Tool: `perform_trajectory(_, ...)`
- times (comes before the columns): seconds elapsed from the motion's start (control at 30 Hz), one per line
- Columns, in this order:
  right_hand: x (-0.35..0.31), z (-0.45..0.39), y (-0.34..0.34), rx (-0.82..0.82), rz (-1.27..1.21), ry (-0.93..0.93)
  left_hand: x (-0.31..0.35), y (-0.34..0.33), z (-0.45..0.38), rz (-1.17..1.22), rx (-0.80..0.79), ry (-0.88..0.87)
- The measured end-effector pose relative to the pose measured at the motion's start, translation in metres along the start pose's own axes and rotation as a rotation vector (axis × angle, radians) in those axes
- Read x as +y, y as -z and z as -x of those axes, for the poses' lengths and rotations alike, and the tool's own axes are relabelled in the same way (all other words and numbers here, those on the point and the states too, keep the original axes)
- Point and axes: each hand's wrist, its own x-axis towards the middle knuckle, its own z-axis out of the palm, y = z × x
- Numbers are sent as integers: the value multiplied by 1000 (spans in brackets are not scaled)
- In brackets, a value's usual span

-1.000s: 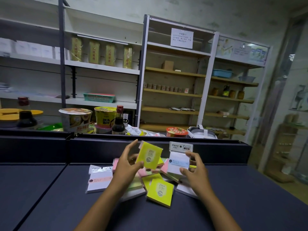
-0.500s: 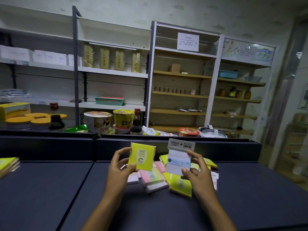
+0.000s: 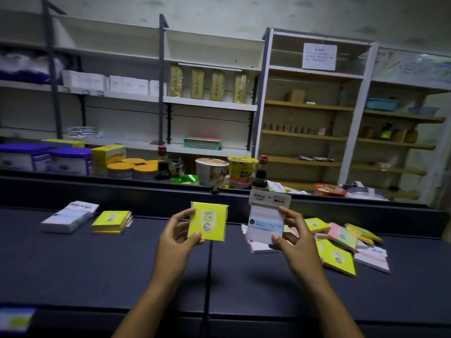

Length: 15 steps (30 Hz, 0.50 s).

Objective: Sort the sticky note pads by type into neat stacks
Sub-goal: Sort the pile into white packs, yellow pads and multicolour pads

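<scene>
head view: left hand (image 3: pixel 176 236) pinches yellow pad (image 3: pixel 207 224); right hand (image 3: pixel 294 236) pinches white carded pad (image 3: pixel 264 222), both raised above dark table (image 3: pixel 97 264).

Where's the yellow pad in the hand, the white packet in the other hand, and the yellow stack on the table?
yellow pad (image 3: pixel 207 224), head view, middle of its front label.
white packet (image 3: pixel 264 224), head view, blue band on its front.
yellow stack (image 3: pixel 111 219), head view, top pad's face.
</scene>
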Motion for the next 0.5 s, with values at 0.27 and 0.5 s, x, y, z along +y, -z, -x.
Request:
perform_trajectory(0.27,-17,1,-98,-140,-104,36,23,100,1,-112,131,-29)
perform_trajectory(0.5,-20,-15,-157,-300,-180,58,31,150,-9,-240,238,-50)
